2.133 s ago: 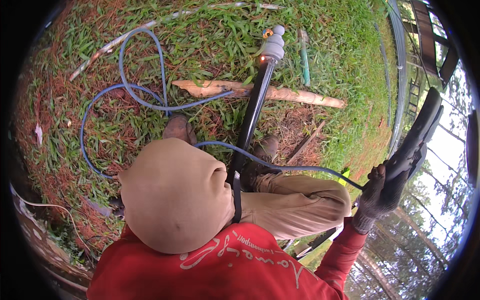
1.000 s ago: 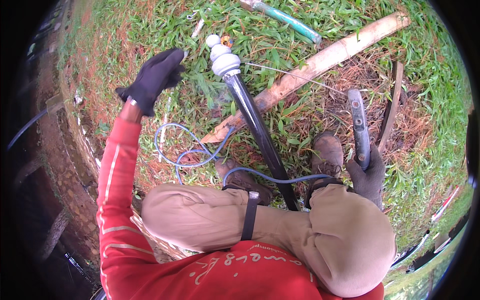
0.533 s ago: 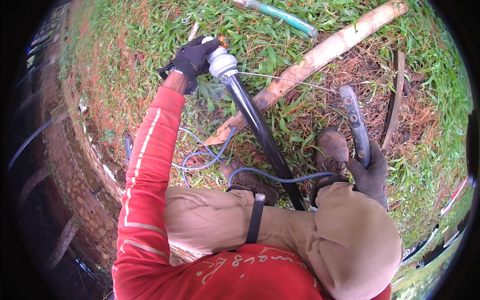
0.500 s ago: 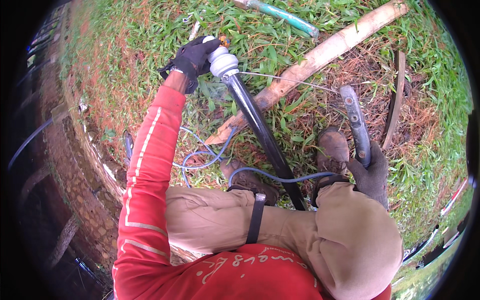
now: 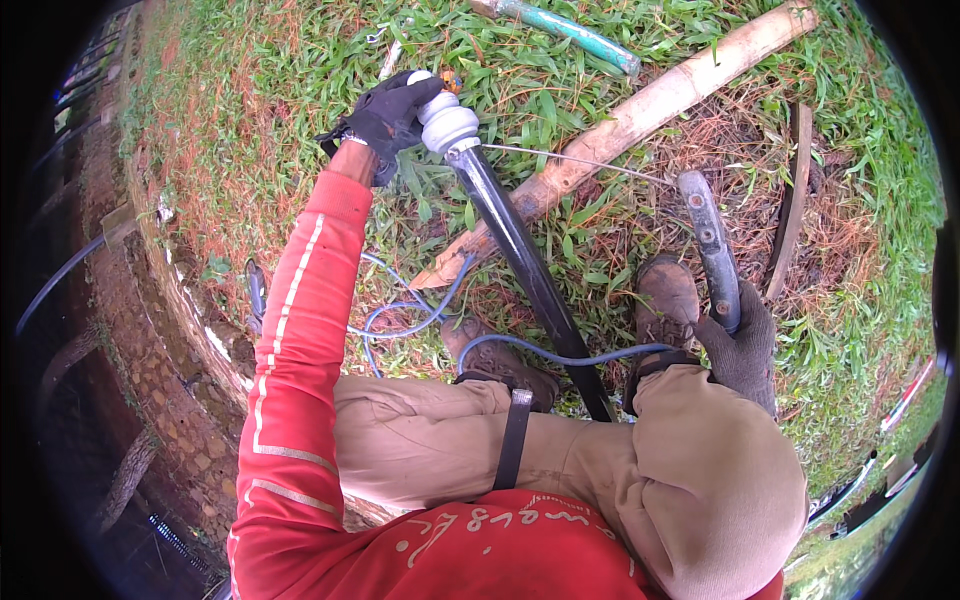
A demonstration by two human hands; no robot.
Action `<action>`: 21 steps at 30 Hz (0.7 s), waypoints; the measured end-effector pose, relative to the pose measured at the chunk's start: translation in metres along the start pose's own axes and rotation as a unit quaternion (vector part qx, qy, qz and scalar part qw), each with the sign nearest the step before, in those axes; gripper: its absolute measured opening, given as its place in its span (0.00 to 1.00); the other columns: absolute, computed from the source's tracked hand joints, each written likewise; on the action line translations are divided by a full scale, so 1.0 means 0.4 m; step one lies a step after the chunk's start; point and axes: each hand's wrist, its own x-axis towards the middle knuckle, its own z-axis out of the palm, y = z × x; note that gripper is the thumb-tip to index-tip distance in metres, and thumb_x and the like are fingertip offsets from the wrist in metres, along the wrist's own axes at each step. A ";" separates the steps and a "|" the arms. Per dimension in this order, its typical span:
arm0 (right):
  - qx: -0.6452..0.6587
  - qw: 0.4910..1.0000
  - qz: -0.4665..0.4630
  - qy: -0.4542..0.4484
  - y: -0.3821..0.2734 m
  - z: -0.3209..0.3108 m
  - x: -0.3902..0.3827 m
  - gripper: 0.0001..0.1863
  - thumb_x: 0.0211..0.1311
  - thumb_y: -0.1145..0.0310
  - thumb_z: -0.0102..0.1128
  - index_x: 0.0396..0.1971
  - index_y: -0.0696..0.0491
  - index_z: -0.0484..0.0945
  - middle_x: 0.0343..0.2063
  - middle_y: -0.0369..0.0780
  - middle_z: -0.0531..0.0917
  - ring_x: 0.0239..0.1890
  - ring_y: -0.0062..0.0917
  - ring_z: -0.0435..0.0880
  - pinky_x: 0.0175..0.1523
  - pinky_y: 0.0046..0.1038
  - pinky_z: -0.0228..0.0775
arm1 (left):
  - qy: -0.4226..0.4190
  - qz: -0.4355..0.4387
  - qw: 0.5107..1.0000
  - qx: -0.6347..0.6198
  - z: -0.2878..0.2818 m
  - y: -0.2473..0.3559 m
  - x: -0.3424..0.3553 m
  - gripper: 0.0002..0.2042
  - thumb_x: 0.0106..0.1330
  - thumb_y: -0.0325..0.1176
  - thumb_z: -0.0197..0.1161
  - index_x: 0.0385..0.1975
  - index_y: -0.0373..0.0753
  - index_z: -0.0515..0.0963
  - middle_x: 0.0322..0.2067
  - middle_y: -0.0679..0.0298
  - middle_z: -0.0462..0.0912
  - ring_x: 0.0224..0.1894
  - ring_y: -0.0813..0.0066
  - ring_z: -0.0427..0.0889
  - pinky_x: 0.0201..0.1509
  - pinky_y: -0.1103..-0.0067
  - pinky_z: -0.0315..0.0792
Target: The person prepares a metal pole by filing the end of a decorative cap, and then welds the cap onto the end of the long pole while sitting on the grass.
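A black metal pole (image 5: 525, 255) slants up from between my boots, topped by a pale grey, rounded finial (image 5: 449, 123). Gloved in black, my left hand (image 5: 388, 118) has its fingers closed around the finial's upper end. A grey knit glove covers my right hand (image 5: 738, 350), wrapped around the lower part of a dark welding electrode holder (image 5: 708, 235) beside my right knee. From the holder's tip a thin welding rod (image 5: 580, 160) runs left, its far end at the collar just below the finial. Contact there is too fine to tell.
A split bamboo pole (image 5: 650, 125) lies diagonally on the grass behind the black pole. Further off is a green pipe (image 5: 570, 35); a curved wooden strip (image 5: 795, 200) lies at right. Blue cable (image 5: 560, 357) loops across my boots. A stone edge (image 5: 205, 335) drops away at left.
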 end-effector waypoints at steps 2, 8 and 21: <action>0.005 1.000 0.012 0.000 -0.007 0.001 -0.002 0.17 0.53 0.77 0.71 0.45 0.57 0.80 0.29 0.31 0.76 0.33 0.18 0.71 0.39 0.29 0.70 | 0.024 0.000 1.000 0.012 0.019 0.001 -0.005 0.11 0.80 0.34 0.65 0.55 0.37 0.78 0.38 0.65 0.85 0.37 0.72 0.86 0.42 0.70 0.85; 0.026 1.000 0.001 0.000 -0.017 0.006 -0.002 0.15 0.54 0.77 0.73 0.41 0.57 0.79 0.30 0.32 0.76 0.33 0.18 0.71 0.40 0.28 0.70 | 0.054 -0.007 0.998 0.009 0.028 0.003 -0.013 0.09 0.80 0.33 0.65 0.53 0.37 0.78 0.36 0.66 0.84 0.36 0.73 0.85 0.40 0.72 0.84; 0.001 1.000 -0.008 0.003 -0.016 0.001 -0.003 0.15 0.52 0.76 0.69 0.41 0.56 0.79 0.29 0.32 0.77 0.32 0.18 0.72 0.39 0.29 0.70 | 0.055 -0.013 0.998 0.021 0.053 0.025 -0.037 0.11 0.80 0.34 0.66 0.54 0.37 0.77 0.39 0.64 0.85 0.39 0.71 0.87 0.45 0.69 0.86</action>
